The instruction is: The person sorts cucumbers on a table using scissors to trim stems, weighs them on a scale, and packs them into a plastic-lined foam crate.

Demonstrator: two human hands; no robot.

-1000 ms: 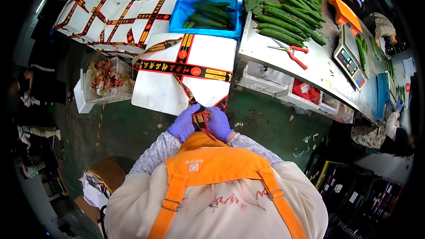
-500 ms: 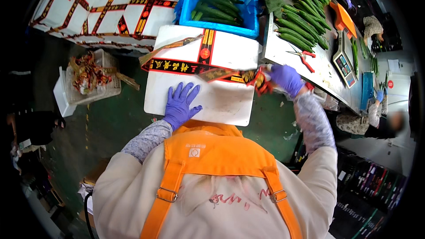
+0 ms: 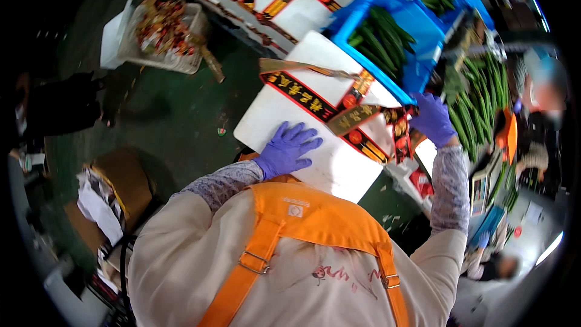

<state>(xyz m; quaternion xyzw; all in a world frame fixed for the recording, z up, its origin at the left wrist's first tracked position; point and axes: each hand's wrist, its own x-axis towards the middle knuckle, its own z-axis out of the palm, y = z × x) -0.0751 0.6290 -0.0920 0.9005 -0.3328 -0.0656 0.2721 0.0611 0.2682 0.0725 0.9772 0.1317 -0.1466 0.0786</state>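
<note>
A white foam board, probably a box lid (image 3: 330, 172), lies in front of me, crossed by black, red and gold printed tape (image 3: 302, 97). My left hand (image 3: 287, 150), in a purple glove, rests on its near left part, fingers spread. At the right edge my right hand (image 3: 433, 117), also gloved, is closed on a crumpled, lifted length of tape (image 3: 400, 136); its fingertips are partly hidden. The lifted strip twists back over the board, brown underside (image 3: 354, 119) up. Another loose piece of tape (image 3: 311, 68) trails along the far edge.
Beyond the board are a blue-lined crate (image 3: 362, 63) of cucumbers and several taped foam boxes (image 3: 290, 0). More cucumbers (image 3: 478, 106) lie on the right-hand table. A basket (image 3: 192, 60) of torn tape stands far left; a cardboard box (image 3: 124, 175) sits near left. Co-workers are at right.
The view has swung, so the board now appears tilted and farther right. My right hand still has the tape, now by the crate's corner. My left hand stays flat on the board.
</note>
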